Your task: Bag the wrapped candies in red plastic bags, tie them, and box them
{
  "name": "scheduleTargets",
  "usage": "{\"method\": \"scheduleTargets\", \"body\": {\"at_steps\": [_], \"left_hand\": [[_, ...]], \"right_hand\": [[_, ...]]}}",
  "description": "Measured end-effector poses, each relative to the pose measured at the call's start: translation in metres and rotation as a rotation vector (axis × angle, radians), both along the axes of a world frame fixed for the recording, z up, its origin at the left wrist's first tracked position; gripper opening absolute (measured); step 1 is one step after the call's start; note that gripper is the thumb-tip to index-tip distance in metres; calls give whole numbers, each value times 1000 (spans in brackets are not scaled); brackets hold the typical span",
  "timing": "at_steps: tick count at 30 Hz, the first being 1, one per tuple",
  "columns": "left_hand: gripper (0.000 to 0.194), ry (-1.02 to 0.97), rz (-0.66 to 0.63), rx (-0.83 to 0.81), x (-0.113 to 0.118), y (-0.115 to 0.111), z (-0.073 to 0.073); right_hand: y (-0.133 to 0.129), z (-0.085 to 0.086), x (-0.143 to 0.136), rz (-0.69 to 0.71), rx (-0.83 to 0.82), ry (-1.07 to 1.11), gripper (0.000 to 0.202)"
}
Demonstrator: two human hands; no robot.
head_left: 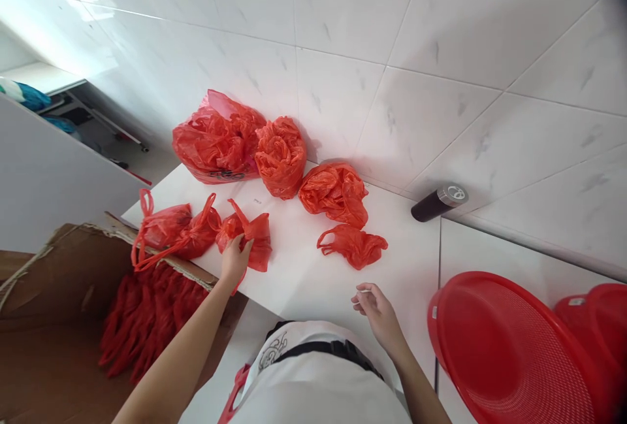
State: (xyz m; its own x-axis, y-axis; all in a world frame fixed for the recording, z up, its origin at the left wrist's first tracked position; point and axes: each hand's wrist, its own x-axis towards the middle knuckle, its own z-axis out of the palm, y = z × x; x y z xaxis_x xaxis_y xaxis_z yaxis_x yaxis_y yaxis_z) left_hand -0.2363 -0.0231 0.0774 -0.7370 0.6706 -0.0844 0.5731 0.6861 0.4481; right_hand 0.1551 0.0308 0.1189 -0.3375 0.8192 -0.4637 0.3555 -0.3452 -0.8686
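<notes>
My left hand (236, 259) is closed, its fingers pinching a red plastic bag (259, 241) on the white table (298, 280). Left of that bag lie two more red plastic bags, one tied up (203, 231) and one with a looped handle (169, 225) hanging toward a cardboard box. Over the table's front edge, my right hand (375, 311) hovers with loosely curled fingers apart, and I see nothing held in it. Nearest to it is a small crumpled red bag (353, 247). Behind that sits a bunched red bag (336, 192).
Against the tiled wall (343, 12) stand a large filled red bag (215, 143) and a round red bundle (281, 157). A dark bottle (431, 207) lies to the right, near red plastic baskets (504, 345). An open cardboard box (53, 345) holds several red bags (147, 319).
</notes>
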Motion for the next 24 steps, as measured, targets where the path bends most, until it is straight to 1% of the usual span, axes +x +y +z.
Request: {"method": "scheduleTargets", "body": {"at_steps": [2, 4, 6, 8, 10, 11, 13, 14, 15, 17, 19, 20, 22, 24], "left_hand": [[41, 49, 72, 52, 1, -4, 0], [41, 98, 166, 87, 7, -9, 0], [44, 132, 289, 105, 13, -12, -3], [53, 137, 435, 98, 14, -12, -6], [66, 112, 564, 71, 6, -7, -9], [72, 95, 609, 54, 0, -3, -10], [82, 54, 642, 20, -17, 4, -12], [82, 30, 629, 4, -26, 7, -13], [79, 4, 601, -9, -35, 10, -13], [62, -45, 514, -22, -51, 11, -11], [43, -60, 411, -3, -63, 8, -9], [36, -53, 357, 18, -69, 4, -7], [31, -22, 246, 64, -77, -4, -2], [30, 4, 144, 87, -85, -16, 3]], "right_hand": [[0, -1, -2, 31, 13, -10, 47], [-1, -3, -3, 50, 15, -19, 45], [-3, -5, -3, 57, 11, -19, 43], [-5, -7, -3, 59, 11, -17, 42], [-7, -6, -4, 63, 17, -15, 41], [-8, -5, -4, 67, 20, -15, 40], [-9, -4, -5, 75, 30, -17, 39], [-10, -3, -5, 79, 34, -20, 39], [-10, -2, -5, 80, 37, -25, 38], [-10, -3, -4, 79, 48, -31, 37], [-9, -5, -1, 70, 61, -30, 36], [-9, -7, 1, 62, 64, -28, 36], [-10, -11, 5, 45, 60, -37, 36], [-11, -15, 7, 39, 44, -56, 36]]}}
